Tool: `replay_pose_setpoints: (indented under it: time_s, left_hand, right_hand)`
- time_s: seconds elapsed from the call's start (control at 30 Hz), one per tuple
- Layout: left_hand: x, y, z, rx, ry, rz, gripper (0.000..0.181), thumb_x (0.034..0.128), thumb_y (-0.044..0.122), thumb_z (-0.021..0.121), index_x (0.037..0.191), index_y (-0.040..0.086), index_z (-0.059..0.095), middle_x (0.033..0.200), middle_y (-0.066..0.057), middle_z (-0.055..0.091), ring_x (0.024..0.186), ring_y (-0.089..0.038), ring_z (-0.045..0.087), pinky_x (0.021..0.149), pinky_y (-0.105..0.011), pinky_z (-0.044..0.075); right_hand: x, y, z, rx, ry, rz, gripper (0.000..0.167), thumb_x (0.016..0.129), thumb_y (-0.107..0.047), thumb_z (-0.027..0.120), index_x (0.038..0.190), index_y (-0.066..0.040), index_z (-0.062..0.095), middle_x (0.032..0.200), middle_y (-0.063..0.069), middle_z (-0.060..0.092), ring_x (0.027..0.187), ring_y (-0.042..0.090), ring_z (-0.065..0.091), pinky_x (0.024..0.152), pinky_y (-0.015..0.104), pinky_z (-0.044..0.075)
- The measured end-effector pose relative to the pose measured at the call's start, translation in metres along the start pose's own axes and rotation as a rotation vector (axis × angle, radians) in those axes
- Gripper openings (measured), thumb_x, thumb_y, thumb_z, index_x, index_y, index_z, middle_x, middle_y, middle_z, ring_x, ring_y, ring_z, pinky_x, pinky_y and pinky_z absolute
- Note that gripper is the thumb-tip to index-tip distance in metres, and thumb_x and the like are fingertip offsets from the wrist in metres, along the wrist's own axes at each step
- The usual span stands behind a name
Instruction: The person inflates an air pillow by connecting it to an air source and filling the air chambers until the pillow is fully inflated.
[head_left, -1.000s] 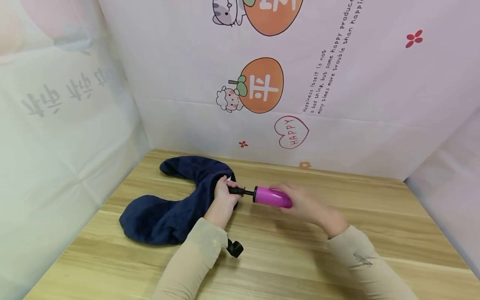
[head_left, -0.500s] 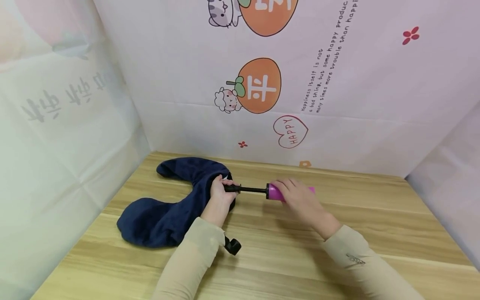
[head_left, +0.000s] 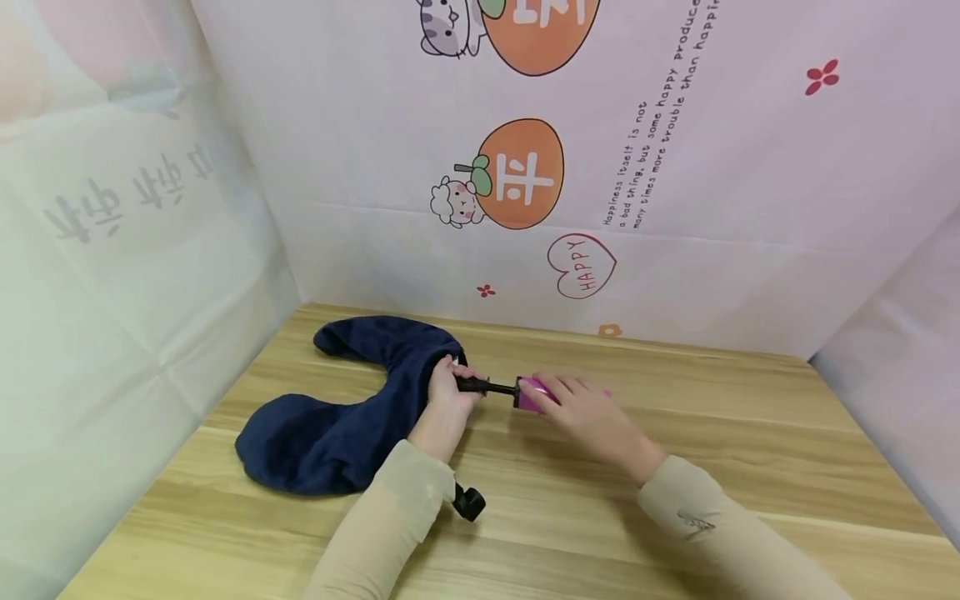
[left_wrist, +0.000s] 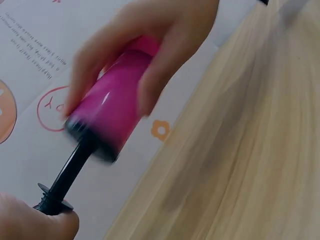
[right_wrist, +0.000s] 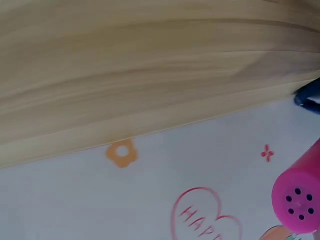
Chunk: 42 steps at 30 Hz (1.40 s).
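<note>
A navy U-shaped neck pillow [head_left: 352, 433] lies on the left of the wooden table. At its curved right edge my left hand [head_left: 446, 396] grips the black end of a magenta hand air pump [head_left: 527, 395]. My right hand [head_left: 588, 412] wraps round the pump's barrel [left_wrist: 112, 100], fingers on one side and thumb on the other in the left wrist view. A short length of black rod [left_wrist: 70, 165] shows between the hands. In the right wrist view, the barrel's holed end cap [right_wrist: 299, 202] shows. Where the pump's tip meets the pillow is hidden by my left hand.
A small black object [head_left: 469, 503] juts out beside the left sleeve. Behind the wooden table [head_left: 675, 467] stands a printed white cloth wall [head_left: 675, 275], with pale cloth on both sides.
My right hand first drew the barrel rightward, lengthening the bare rod, then pushed it back left, so less rod shows now. My left hand and the pillow stay nearly in place.
</note>
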<state>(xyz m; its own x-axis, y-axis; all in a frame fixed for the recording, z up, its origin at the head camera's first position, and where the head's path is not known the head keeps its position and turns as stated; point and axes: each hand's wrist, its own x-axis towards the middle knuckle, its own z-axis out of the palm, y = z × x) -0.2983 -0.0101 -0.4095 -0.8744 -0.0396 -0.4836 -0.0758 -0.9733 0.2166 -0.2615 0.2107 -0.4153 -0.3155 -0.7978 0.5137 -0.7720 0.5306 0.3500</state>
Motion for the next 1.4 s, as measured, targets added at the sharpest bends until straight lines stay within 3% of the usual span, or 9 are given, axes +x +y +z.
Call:
replay_pose_setpoints:
  time_s: [0.1,0.23,0.43,0.53,0.63,1.0,1.1,1.27,1.4]
  left_hand:
    - [-0.001,-0.007,0.002,0.018,-0.011,-0.005,0.041,0.1118,0.022,0.041,0.073,0.012,0.033,0.059,0.003,0.036,0.051,-0.01,0.036,0.063,-0.025,0.033]
    - [-0.001,-0.008,0.004,0.009,-0.007,-0.01,0.042,0.112,0.023,0.04,0.072,0.012,0.033,0.058,0.004,0.037,0.051,-0.01,0.036,0.066,-0.025,0.032]
    - [-0.003,-0.001,0.006,-0.008,0.009,-0.028,0.039,0.1122,0.023,0.039,0.075,0.014,0.032,0.059,0.004,0.036,0.052,-0.01,0.035,0.073,-0.026,0.033]
    - [-0.003,-0.001,0.007,0.006,0.01,-0.047,0.039,0.1122,0.023,0.039,0.075,0.014,0.032,0.059,0.004,0.037,0.052,-0.011,0.035,0.077,-0.026,0.034]
    - [-0.002,-0.001,0.007,0.014,0.016,-0.066,0.04,0.1124,0.022,0.039,0.074,0.014,0.033,0.058,0.003,0.037,0.052,-0.012,0.036,0.08,-0.027,0.034]
    - [0.003,0.012,0.005,-0.018,-0.005,-0.03,0.044,0.1124,0.023,0.039,0.07,0.014,0.032,0.054,0.004,0.036,0.049,-0.01,0.036,0.074,-0.027,0.037]
    - [0.003,0.008,0.005,0.016,-0.012,-0.021,0.043,0.1123,0.023,0.04,0.071,0.013,0.032,0.056,0.004,0.036,0.05,-0.011,0.036,0.082,-0.029,0.038]
    - [0.0,-0.005,0.002,0.068,-0.024,-0.02,0.039,0.1127,0.025,0.039,0.077,0.012,0.033,0.058,0.004,0.035,0.053,-0.011,0.034,0.074,-0.027,0.034]
    - [-0.002,-0.008,0.002,0.066,-0.02,-0.01,0.04,0.1129,0.026,0.038,0.076,0.011,0.033,0.058,0.004,0.035,0.053,-0.011,0.033,0.067,-0.026,0.031]
  right_hand:
    - [0.013,-0.007,0.006,-0.024,0.008,-0.012,0.038,0.109,-0.01,0.04,0.142,-0.003,0.058,0.126,0.022,0.066,0.106,0.039,0.067,0.088,0.05,0.056]
    - [0.022,-0.01,0.011,-0.037,0.046,-0.017,0.045,0.093,-0.004,0.06,0.138,-0.003,0.062,0.123,0.021,0.068,0.103,0.037,0.068,0.087,0.049,0.056]
    - [0.017,-0.004,0.005,0.01,0.063,-0.021,0.036,0.11,-0.017,0.044,0.14,-0.003,0.061,0.124,0.021,0.068,0.103,0.039,0.067,0.088,0.05,0.056]
    - [0.01,0.001,-0.001,0.024,0.078,-0.029,0.048,0.115,-0.027,0.027,0.139,-0.003,0.061,0.123,0.021,0.068,0.102,0.039,0.067,0.087,0.051,0.056]
    - [0.003,0.005,-0.006,0.027,0.093,-0.036,0.053,0.115,-0.029,0.022,0.138,-0.003,0.062,0.122,0.021,0.068,0.101,0.039,0.068,0.084,0.052,0.057]
    - [-0.012,0.015,-0.021,0.016,0.143,-0.025,0.048,0.115,-0.028,0.029,0.134,-0.004,0.066,0.115,0.019,0.071,0.097,0.036,0.07,0.078,0.049,0.059]
    - [-0.005,0.012,-0.016,0.017,0.142,-0.019,0.05,0.115,-0.031,0.029,0.132,-0.005,0.068,0.114,0.019,0.072,0.096,0.036,0.071,0.079,0.049,0.059]
    - [0.016,-0.002,0.002,0.046,0.125,-0.015,0.055,0.115,-0.033,0.025,0.131,-0.003,0.067,0.113,0.022,0.071,0.096,0.038,0.071,0.081,0.05,0.058]
    - [0.026,-0.007,0.009,0.044,0.102,-0.004,0.035,0.109,-0.026,0.055,0.133,-0.004,0.066,0.116,0.021,0.07,0.098,0.036,0.071,0.08,0.048,0.059]
